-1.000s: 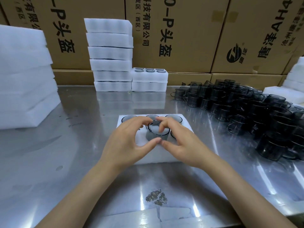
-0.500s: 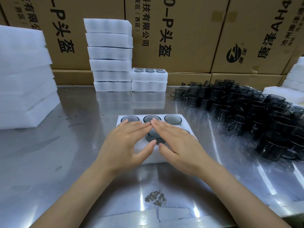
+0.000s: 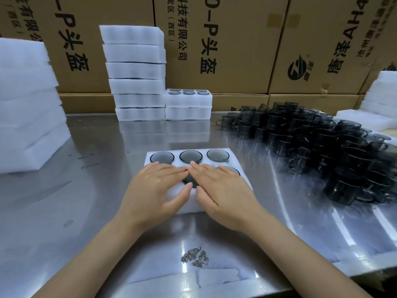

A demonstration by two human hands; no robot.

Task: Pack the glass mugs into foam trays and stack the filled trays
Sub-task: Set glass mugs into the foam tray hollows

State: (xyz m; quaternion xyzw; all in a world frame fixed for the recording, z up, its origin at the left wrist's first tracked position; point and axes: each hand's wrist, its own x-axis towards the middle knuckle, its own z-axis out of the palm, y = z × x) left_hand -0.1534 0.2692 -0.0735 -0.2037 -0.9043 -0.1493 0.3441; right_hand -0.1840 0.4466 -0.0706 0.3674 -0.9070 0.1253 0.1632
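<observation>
A: What is found at the far left?

B: A pile of white foam sheets [image 3: 30, 104] is seen at the left edge of the steel table [image 3: 86, 190]. Further back, a tall stack of foam trays [image 3: 135, 72] is set against cardboard boxes [image 3: 225, 39], and just beside it a short stack [image 3: 189, 104] of two trays, with mug rims shown in the top one.

A: And in the middle?

B: A foam tray [image 3: 150, 157] is laid near the front of the table. Three grey glass mugs [image 3: 190, 156] are seated along its far row. The near row is mostly covered: the left hand [image 3: 154, 188] and the right hand [image 3: 223, 190] are laid flat, fingers straight and together, pressed down over a middle mug. Another rim is glimpsed past the right hand; the near-left pocket is hidden.

A: What is on the right?

B: A large heap of loose mugs [image 3: 322, 147] is left unpacked, with more foam [image 3: 382, 100] behind it.

A: How far along is the work?

B: This tray is judged nearly full and not yet stacked. Much packing is left.
</observation>
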